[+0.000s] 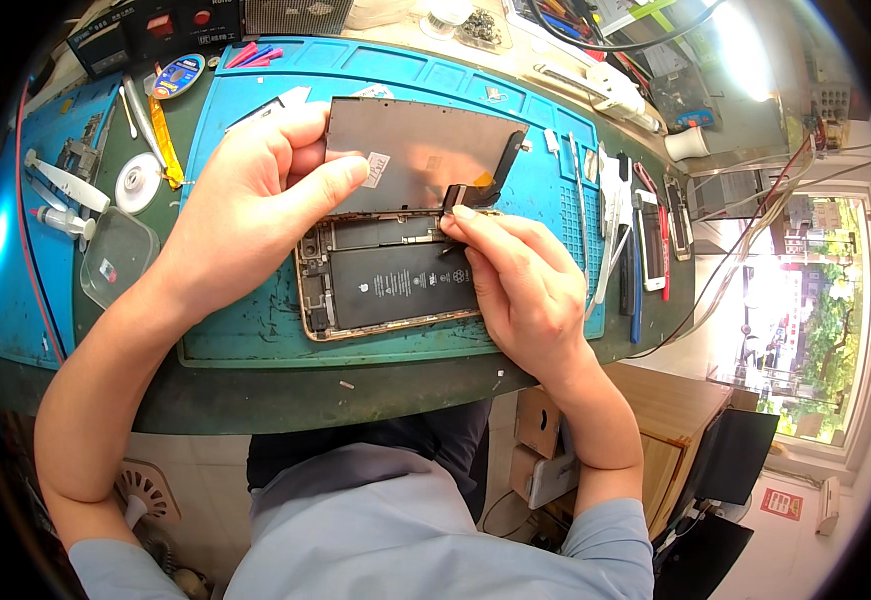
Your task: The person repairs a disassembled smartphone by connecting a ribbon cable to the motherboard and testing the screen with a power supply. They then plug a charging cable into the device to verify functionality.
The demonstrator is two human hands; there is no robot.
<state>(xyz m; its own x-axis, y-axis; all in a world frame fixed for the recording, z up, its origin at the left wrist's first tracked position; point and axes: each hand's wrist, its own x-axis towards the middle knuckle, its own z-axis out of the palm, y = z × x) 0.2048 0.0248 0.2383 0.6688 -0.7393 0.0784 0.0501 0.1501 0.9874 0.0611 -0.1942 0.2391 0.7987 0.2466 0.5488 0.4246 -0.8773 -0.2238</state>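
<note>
LH [255, 200] holds scrn [420, 145] edge, RH [527, 275] flex [504, 170], mat [395, 345] margin nearside.

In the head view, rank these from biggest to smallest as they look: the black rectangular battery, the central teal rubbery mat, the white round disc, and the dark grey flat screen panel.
1. Central teal rubbery mat
2. Dark grey flat screen panel
3. Black rectangular battery
4. White round disc

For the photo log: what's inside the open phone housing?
Inside the phone housing: a black battery, a long dark component along its far side, small parts at the left end. The right hand covers the right end; what's beneath the battery is hidden.
</note>
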